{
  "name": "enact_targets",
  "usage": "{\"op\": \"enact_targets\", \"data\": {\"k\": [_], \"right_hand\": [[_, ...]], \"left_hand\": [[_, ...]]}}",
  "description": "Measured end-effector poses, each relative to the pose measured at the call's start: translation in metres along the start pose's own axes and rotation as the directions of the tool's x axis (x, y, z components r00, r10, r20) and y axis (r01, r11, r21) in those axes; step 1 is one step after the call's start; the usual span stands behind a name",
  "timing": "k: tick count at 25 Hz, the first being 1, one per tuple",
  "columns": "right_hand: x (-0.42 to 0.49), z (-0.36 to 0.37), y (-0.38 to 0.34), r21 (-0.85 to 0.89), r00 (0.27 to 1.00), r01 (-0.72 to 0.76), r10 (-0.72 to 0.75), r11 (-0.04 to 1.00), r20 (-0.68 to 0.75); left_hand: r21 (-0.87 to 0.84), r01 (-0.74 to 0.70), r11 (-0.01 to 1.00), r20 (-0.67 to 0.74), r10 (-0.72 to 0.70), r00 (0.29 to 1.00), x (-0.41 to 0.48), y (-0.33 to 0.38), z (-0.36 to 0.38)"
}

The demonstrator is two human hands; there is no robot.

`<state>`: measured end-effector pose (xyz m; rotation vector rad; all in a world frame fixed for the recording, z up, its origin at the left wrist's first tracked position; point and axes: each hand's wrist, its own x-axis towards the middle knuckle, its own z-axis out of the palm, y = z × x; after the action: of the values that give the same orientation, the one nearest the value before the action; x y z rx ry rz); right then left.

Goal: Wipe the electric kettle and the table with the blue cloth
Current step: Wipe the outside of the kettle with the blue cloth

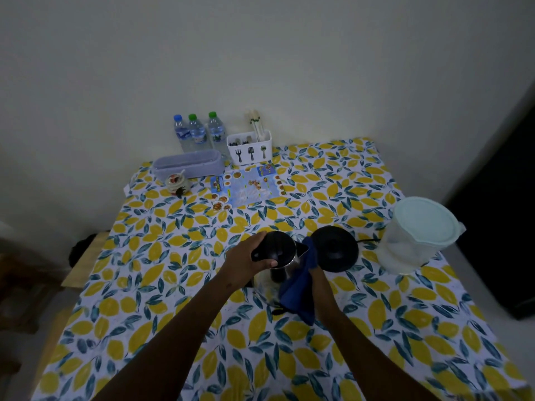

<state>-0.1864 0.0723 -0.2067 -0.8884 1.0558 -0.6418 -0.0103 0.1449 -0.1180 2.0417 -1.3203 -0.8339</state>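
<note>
The electric kettle, steel with a black lid and handle, is tilted over the table, which wears a lemon-print cloth. My left hand grips its black handle at the top. My right hand presses the blue cloth against the kettle's right side; most of that hand is hidden behind the cloth. The cloth hangs down to the tablecloth. The kettle's round black base lies just right of the kettle, with its cord running right.
A translucent jug with a pale lid stands at the right edge. At the back by the wall are three water bottles, a white cutlery holder, a lilac tray, a small jar and a printed menu.
</note>
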Motion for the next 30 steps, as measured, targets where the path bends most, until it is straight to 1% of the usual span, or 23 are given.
{"op": "enact_targets", "data": {"k": [3,6,8,9,12,13,15,18,20,21,22,24,26,28,30], "right_hand": [[-0.017,0.014,0.000,-0.236,0.998,0.057,-0.064,0.970,-0.023],[-0.039,0.034,0.001,-0.357,0.984,0.145,-0.172,0.923,-0.043],[-0.052,0.057,0.012,-0.477,0.981,0.138,-0.185,0.868,-0.052],[-0.057,0.068,0.019,-0.505,0.977,0.129,-0.197,0.853,-0.084],[-0.057,0.086,0.032,-0.513,0.946,0.050,-0.205,0.857,-0.251],[-0.055,0.086,0.038,-0.490,0.938,0.035,-0.199,0.871,-0.286],[-0.054,0.082,0.051,-0.434,0.939,0.008,-0.156,0.901,-0.306],[-0.055,0.072,0.069,-0.420,0.952,-0.005,-0.125,0.908,-0.280],[-0.056,0.071,0.068,-0.421,0.948,0.034,-0.162,0.906,-0.274],[-0.056,0.072,0.064,-0.431,0.937,0.066,-0.204,0.900,-0.282],[-0.055,0.073,0.058,-0.461,0.923,0.101,-0.257,0.882,-0.288],[-0.047,0.072,0.048,-0.572,0.898,0.145,-0.350,0.807,-0.265],[-0.041,0.065,0.044,-0.643,0.893,0.163,-0.389,0.748,-0.225],[-0.036,0.054,0.043,-0.641,0.906,0.194,-0.387,0.742,-0.173],[-0.027,0.034,0.043,-0.586,0.935,0.228,-0.342,0.777,-0.090]], "left_hand": [[0.002,-0.001,1.000,0.043,0.001,0.999,0.001,-0.003,-0.003],[0.007,-0.015,1.000,0.107,0.014,0.994,0.004,-0.005,-0.010],[0.016,-0.037,0.999,0.144,0.034,0.989,0.005,-0.006,-0.016],[0.024,-0.050,0.998,0.160,0.046,0.986,0.005,-0.006,-0.018],[0.035,-0.078,0.996,0.178,0.070,0.982,0.005,-0.007,-0.019],[0.038,-0.083,0.996,0.179,0.075,0.981,0.005,-0.008,-0.019],[0.026,-0.091,0.995,0.179,0.085,0.980,0.006,-0.009,-0.019],[0.027,-0.112,0.993,0.163,0.106,0.981,0.004,-0.011,-0.017],[0.034,-0.121,0.992,0.153,0.115,0.982,0.004,-0.013,-0.015],[0.026,-0.126,0.992,0.150,0.121,0.981,0.003,-0.014,-0.014],[0.019,-0.130,0.991,0.146,0.126,0.981,0.004,-0.015,-0.014],[0.022,-0.130,0.991,0.136,0.126,0.983,0.007,-0.018,-0.014],[0.030,-0.133,0.991,0.132,0.128,0.983,0.009,-0.020,-0.012],[0.017,-0.138,0.990,0.132,0.135,0.982,0.010,-0.022,-0.010],[0.004,-0.138,0.990,0.122,0.137,0.983,0.012,-0.024,-0.010]]}}
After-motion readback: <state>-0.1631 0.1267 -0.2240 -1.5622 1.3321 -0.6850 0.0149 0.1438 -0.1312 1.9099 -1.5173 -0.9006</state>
